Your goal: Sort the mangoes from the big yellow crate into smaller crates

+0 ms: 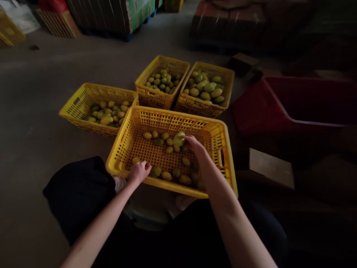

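Note:
A wide yellow crate [178, 116] with slotted walls sits tilted in front of me, between my legs. Lemons [166, 175], yellow to green, lie scattered over its perforated floor, several along the near wall and several toward the far side. My right hand [192, 142] is closed on a larger pale green lemon [179, 139] above the far group. At the near left rim my left hand [140, 171] has its fingers curled together; whether anything is in them is hidden. Beside those fingers lie a yellow lemon [136, 160] and a greenish one [156, 171].
Behind the crate stand three more yellow crates with fruit: left [83, 91], middle [156, 97] and right [200, 108]. A dark red bin [251, 108] and a cardboard flap [270, 167] are to the right. Wrapped pallet loads [103, 16] stand farther back.

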### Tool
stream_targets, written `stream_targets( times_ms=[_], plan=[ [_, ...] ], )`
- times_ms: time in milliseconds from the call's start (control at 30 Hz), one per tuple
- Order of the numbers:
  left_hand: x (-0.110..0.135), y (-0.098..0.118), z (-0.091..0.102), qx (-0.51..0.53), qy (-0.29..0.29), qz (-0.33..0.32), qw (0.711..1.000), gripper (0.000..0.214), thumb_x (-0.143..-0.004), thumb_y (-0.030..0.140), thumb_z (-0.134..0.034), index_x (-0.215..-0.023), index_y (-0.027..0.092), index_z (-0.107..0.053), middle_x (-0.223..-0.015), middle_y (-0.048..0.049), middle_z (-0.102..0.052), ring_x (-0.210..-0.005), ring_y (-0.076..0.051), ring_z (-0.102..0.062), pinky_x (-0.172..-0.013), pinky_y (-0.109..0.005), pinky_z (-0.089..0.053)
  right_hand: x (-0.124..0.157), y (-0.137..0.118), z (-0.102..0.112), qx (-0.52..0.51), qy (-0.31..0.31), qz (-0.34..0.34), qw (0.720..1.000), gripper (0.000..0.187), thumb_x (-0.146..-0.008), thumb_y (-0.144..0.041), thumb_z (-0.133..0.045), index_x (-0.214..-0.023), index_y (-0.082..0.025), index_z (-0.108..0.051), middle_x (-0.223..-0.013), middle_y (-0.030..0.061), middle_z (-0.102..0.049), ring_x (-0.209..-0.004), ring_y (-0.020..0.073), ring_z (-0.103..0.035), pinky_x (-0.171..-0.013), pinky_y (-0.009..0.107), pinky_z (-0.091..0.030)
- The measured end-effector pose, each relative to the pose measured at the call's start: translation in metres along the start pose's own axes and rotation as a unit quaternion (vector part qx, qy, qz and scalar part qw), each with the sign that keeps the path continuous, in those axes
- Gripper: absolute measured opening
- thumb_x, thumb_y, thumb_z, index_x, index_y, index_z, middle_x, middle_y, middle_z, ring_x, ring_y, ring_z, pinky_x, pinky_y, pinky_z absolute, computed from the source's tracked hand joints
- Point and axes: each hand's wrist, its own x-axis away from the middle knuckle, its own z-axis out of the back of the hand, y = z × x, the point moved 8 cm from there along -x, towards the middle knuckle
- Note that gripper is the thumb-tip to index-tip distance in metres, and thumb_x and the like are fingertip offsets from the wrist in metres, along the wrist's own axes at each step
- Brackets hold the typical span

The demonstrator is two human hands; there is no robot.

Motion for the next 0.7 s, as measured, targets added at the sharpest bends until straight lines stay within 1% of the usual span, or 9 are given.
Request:
stream_targets(
  times_ms=[100,167,233,300,367,533,600,667,700],
  plan=[
    [0.000,0.001,-0.004,-0.004,-0.013,-0.016,1.000,0.034,-0.093,0.037,-0.042,-0.088,0.019,-0.070,-0.083,-0.0075,-0.073,-0.078,-0.019,-0.067,-0.066,-0.025,-0.040,0.018,-0.067,-0.003,-0.046,-0.055,0.020,0.997,0.016,-0.082,-0.028,-0.060,-0.085,-0.013,-0.064,-0.068,0.0031,-0.064,-0.060,0.0148,-0.059,-0.050,0.024,-0.049],
    [-0.001,0.004,-0.008,-0.006,-0.029,-0.032,0.999,0.033,-0.093,0.035,-0.042,-0.087,0.019,-0.071,-0.082,-0.0065,-0.073,-0.076,-0.018,-0.067,-0.064,-0.024,-0.039,0.047,-0.110,-0.006,-0.138,-0.131,0.080,0.978,0.026,-0.081,-0.038,-0.058,-0.094,-0.016,-0.064,-0.080,0.0053,-0.068,-0.067,0.0162,-0.062,-0.054,0.026,-0.052],
    [-0.003,0.006,-0.011,-0.018,-0.048,-0.037,0.998,0.032,-0.092,0.034,-0.043,-0.087,0.019,-0.071,-0.084,-0.0069,-0.074,-0.078,-0.018,-0.068,-0.064,-0.024,-0.040,0.078,-0.135,-0.001,-0.203,-0.172,0.130,0.955,0.033,-0.080,-0.045,-0.057,-0.098,-0.019,-0.064,-0.087,0.0053,-0.068,-0.069,0.0152,-0.061,-0.055,0.026,-0.052],
    [-0.004,0.006,-0.015,-0.034,-0.074,-0.032,0.996,0.032,-0.092,0.032,-0.044,-0.089,0.018,-0.072,-0.088,-0.0083,-0.074,-0.083,-0.019,-0.068,-0.066,-0.024,-0.041,0.099,-0.138,0.011,-0.251,-0.172,0.144,0.942,0.032,-0.079,-0.045,-0.058,-0.097,-0.020,-0.063,-0.091,0.0049,-0.068,-0.070,0.0141,-0.060,-0.054,0.024,-0.051],
    [-0.005,0.003,-0.020,-0.049,-0.101,-0.024,0.993,0.032,-0.091,0.032,-0.045,-0.092,0.017,-0.073,-0.092,-0.0096,-0.074,-0.087,-0.021,-0.068,-0.071,-0.025,-0.043,0.107,-0.123,0.025,-0.299,-0.154,0.126,0.933,0.029,-0.076,-0.044,-0.060,-0.094,-0.021,-0.063,-0.092,0.0046,-0.067,-0.073,0.0141,-0.060,-0.054,0.024,-0.052],
    [-0.010,0.002,-0.034,-0.059,-0.187,-0.040,0.980,0.024,-0.088,0.027,-0.051,-0.092,0.021,-0.074,-0.100,-0.0059,-0.074,-0.092,-0.019,-0.067,-0.079,-0.024,-0.045,0.100,-0.071,0.053,-0.341,-0.086,-0.003,0.936,0.014,-0.073,-0.034,-0.064,-0.083,-0.024,-0.062,-0.083,0.0044,-0.066,-0.080,0.0182,-0.063,-0.059,0.028,-0.056],
    [-0.016,0.014,-0.042,-0.065,-0.226,-0.057,0.970,0.016,-0.085,0.025,-0.058,-0.084,0.020,-0.074,-0.096,-0.0047,-0.075,-0.090,-0.018,-0.067,-0.079,-0.023,-0.046,0.101,-0.065,0.061,-0.351,-0.071,-0.035,0.933,0.010,-0.075,-0.032,-0.061,-0.081,-0.024,-0.062,-0.084,0.0054,-0.067,-0.085,0.0199,-0.065,-0.060,0.029,-0.058],
    [-0.023,0.033,-0.050,-0.072,-0.245,-0.069,0.964,0.012,-0.082,0.026,-0.065,-0.080,0.017,-0.072,-0.091,-0.0049,-0.074,-0.087,-0.018,-0.067,-0.081,-0.026,-0.047,0.105,-0.074,0.072,-0.378,-0.075,-0.014,0.923,0.013,-0.077,-0.034,-0.058,-0.083,-0.023,-0.064,-0.090,0.0067,-0.069,-0.091,0.0207,-0.066,-0.062,0.029,-0.058],
    [-0.026,0.045,-0.053,-0.073,-0.237,-0.073,0.966,0.014,-0.083,0.029,-0.066,-0.082,0.015,-0.071,-0.091,-0.0052,-0.073,-0.087,-0.018,-0.066,-0.082,-0.029,-0.049,0.106,-0.082,0.080,-0.393,-0.077,0.015,0.916,0.016,-0.078,-0.036,-0.057,-0.083,-0.023,-0.065,-0.093,0.0070,-0.069,-0.093,0.0211,-0.066,-0.064,0.029,-0.058]
  ],
)
